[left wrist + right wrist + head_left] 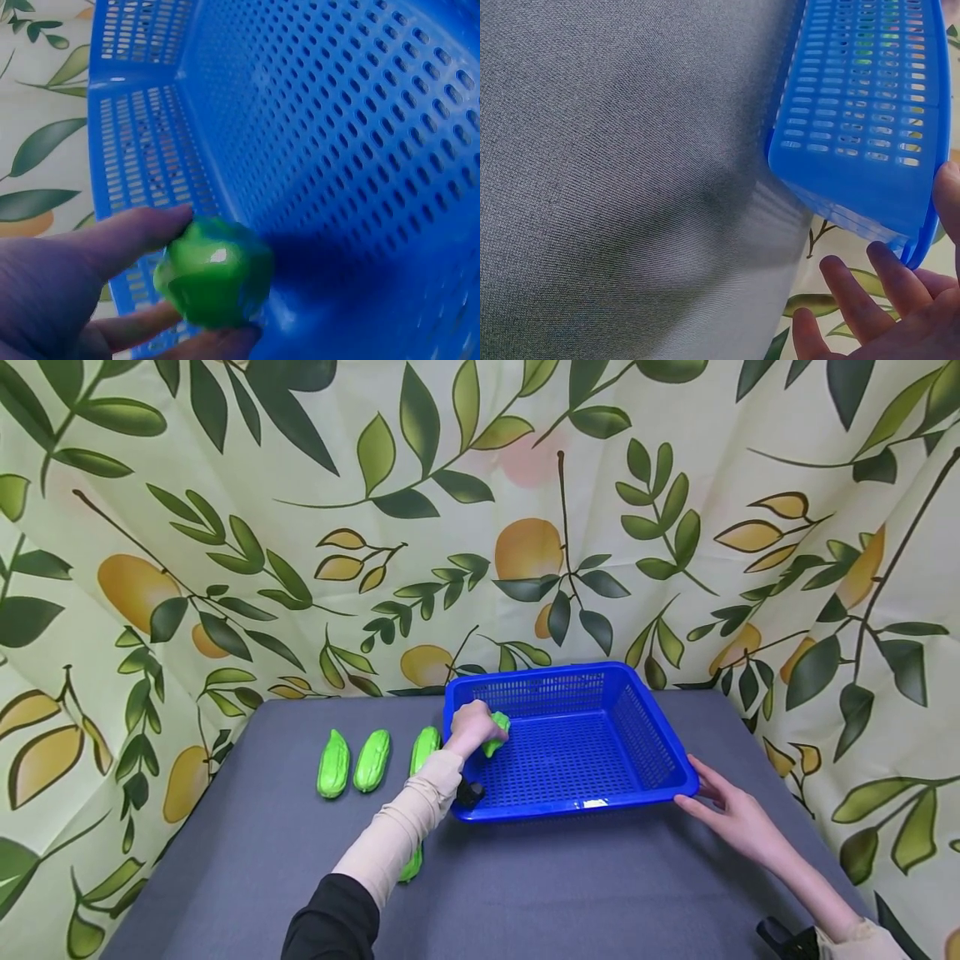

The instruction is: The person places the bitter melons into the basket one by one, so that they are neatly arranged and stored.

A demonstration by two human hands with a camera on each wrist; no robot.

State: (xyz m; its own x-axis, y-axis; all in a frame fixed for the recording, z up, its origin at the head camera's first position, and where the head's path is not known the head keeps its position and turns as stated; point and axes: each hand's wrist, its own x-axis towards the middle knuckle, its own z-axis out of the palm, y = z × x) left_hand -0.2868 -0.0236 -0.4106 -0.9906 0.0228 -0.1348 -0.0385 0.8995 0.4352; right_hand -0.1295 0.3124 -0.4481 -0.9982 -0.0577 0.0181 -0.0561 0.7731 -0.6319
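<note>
Head view, bottom edge: a black sleeve (330, 922) with a cream cuff (401, 831) crosses the lower centre of the frame and covers most of a half-hidden melon (411, 865); only its green lower end shows. At lower right, a black wrist device (782, 937) is cropped by the frame.

Farther up, at centre right, the right hand (723, 806) touches the near right corner of a blue perforated basket (645, 735), thumb and forefinger either side of the corner, the other fingers spread in the right wrist view. It probably steadies the basket on the grey tablecloth (562, 885); whether it bears any weight cannot be told.

At frame centre, the left hand (472, 727) reaches over the basket's left end, pinching a green bitter melon (216, 274) between thumb and fingers, a grip that seems to suit its round, ridged body. The left wrist view shows it end-on, so its length is hidden and contact with the basket floor is unclear.

Left of the basket, a left melon (333, 768), a middle melon (372, 762) and a right melon (425, 745) lie apart, perhaps so fingers fit around each; the sleeve overlaps the last.

Farthest, leaf-and-fruit fabric (457, 543) fills the upper frame.
</note>
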